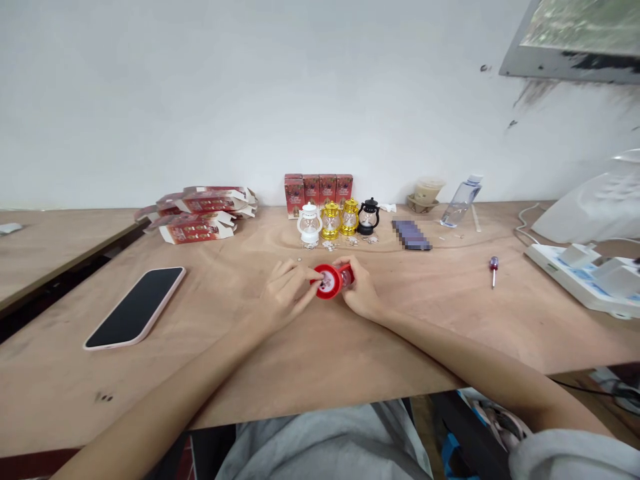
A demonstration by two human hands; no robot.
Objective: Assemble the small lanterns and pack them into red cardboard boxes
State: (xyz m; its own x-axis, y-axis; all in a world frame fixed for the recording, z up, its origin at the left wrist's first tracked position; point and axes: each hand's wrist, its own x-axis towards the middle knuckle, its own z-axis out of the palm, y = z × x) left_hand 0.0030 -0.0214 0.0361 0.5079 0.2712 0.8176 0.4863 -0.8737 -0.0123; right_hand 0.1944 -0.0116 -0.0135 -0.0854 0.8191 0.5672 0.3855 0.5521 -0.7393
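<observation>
A small red lantern (338, 283) lies on its side in my right hand (364, 293), its round base turned towards my left hand. The fingers of my left hand (286, 293) are drawn together at the white inside of the base; whatever they may pinch is too small to make out. Beyond my hands a white lantern (309, 227), two gold lanterns (331, 223) and a black lantern (369, 219) stand upright in a row. Small whitish pieces (329, 246) are scattered in front of them.
Red boxes (319, 189) stand behind the lanterns, and flattened ones (200, 217) are piled at left. A phone (135, 308) lies left, a blurred dark phone-like slab (411, 235) right. Further right are a screwdriver (494, 267), bottle (461, 201), cup (428, 191) and power strip (575, 277).
</observation>
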